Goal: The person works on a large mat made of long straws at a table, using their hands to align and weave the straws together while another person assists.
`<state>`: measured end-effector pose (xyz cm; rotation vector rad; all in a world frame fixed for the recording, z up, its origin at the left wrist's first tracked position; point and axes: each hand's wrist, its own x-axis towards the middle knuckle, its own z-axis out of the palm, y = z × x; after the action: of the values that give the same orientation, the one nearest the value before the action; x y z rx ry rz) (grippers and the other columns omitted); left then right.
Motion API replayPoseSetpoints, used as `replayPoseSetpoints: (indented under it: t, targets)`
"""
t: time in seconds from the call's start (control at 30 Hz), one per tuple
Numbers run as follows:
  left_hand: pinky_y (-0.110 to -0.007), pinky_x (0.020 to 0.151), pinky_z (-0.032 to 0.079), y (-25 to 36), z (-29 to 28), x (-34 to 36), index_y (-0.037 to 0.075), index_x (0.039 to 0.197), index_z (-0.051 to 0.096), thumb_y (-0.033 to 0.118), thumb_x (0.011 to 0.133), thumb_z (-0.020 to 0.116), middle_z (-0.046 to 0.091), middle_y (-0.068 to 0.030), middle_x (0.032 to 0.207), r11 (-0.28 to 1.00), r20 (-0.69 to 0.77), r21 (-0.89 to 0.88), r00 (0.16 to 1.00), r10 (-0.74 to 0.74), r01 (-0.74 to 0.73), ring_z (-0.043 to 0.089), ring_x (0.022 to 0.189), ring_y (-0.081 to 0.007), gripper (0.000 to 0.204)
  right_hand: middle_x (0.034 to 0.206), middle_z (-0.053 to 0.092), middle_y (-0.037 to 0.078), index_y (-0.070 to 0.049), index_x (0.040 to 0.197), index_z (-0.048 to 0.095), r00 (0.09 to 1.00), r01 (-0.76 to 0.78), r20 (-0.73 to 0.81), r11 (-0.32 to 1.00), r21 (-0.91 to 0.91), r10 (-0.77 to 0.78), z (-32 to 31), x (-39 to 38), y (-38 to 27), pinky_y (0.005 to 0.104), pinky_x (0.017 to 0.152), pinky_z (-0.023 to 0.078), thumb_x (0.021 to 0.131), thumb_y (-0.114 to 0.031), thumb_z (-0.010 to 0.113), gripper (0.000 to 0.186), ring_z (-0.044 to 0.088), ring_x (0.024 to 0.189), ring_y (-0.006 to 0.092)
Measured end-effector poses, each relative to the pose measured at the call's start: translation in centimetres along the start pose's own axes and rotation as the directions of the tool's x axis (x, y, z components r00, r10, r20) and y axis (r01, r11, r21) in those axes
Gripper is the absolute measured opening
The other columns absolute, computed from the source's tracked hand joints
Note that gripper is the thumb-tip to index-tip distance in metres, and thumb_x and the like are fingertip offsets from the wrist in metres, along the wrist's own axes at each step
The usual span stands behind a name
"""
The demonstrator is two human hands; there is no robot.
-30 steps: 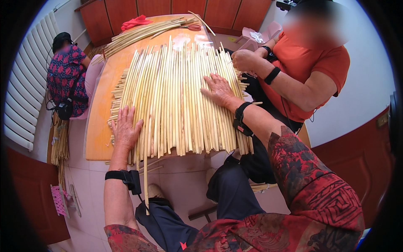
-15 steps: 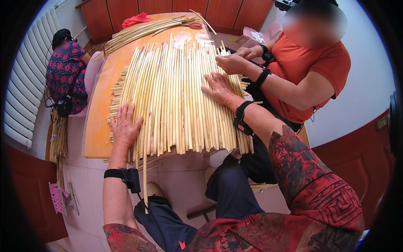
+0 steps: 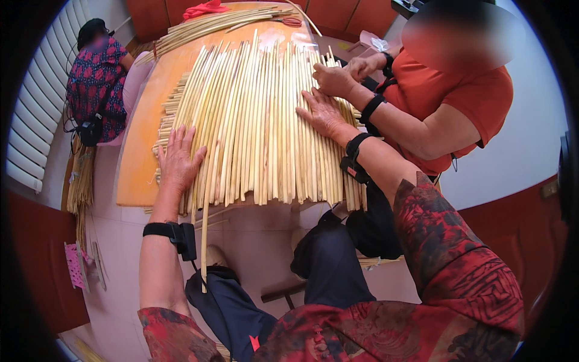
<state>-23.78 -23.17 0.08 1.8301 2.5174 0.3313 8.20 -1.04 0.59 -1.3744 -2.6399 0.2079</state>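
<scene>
A wide layer of pale yellow plant stalks (image 3: pixel 259 127) lies side by side on the table, their near ends roughly lined up at its front edge. My left hand (image 3: pixel 179 160) rests flat on the stalks at the left side, fingers spread. On the right side, my right hand (image 3: pixel 324 114) lies on the layer with its fingers stretched out. One longer stalk (image 3: pixel 205 241) sticks out past the near edge, beside my left hand, toward my knee. Beneath the layer, more stalks (image 3: pixel 172 111) lie crosswise, their ends showing at the left.
The orange table (image 3: pixel 136 172) bears a stalk bundle (image 3: pixel 223 23), a red cloth (image 3: pixel 205 9) and red-handled scissors (image 3: pixel 291 22) at the back. A co-worker in orange (image 3: pixel 446 102) sits close on the right, hands over the stalks. Another person (image 3: pixel 99 84) sits at left.
The whole view has shifted, so the table sits higher in the picture. Both my hands stay flat on the stalks. The co-worker's hands have moved slightly.
</scene>
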Motion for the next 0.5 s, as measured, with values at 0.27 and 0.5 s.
replayPoseSetpoints:
  t: [0.27,0.5]
  targets:
    - [-0.060,0.110,0.011,-0.19,0.43,0.05,0.023,0.146,0.032,0.051,0.090,0.046,0.026,-0.0077,0.153,1.000,-0.009,0.005,1.000,0.001,-0.001,0.019,0.142,-0.0266,0.064,0.151,0.021,0.022,-0.012,0.146,0.030,1.000,0.009,0.007,1.000,0.014,-0.009,-0.02,0.07,0.09,0.0436,0.115,0.006,0.090,-0.060,0.034,0.074,0.012,0.142,0.0356]
    - [-0.059,0.110,0.011,-0.07,0.32,0.13,0.023,0.145,0.033,0.051,0.090,0.046,0.027,-0.0074,0.153,1.000,-0.011,0.007,1.000,-0.004,0.004,0.020,0.142,-0.0265,0.063,0.152,0.020,0.021,-0.011,0.146,0.030,1.000,0.008,0.011,0.999,0.033,-0.008,-0.13,0.10,0.01,0.0430,0.116,0.006,0.090,-0.060,0.035,0.074,0.011,0.142,0.0358]
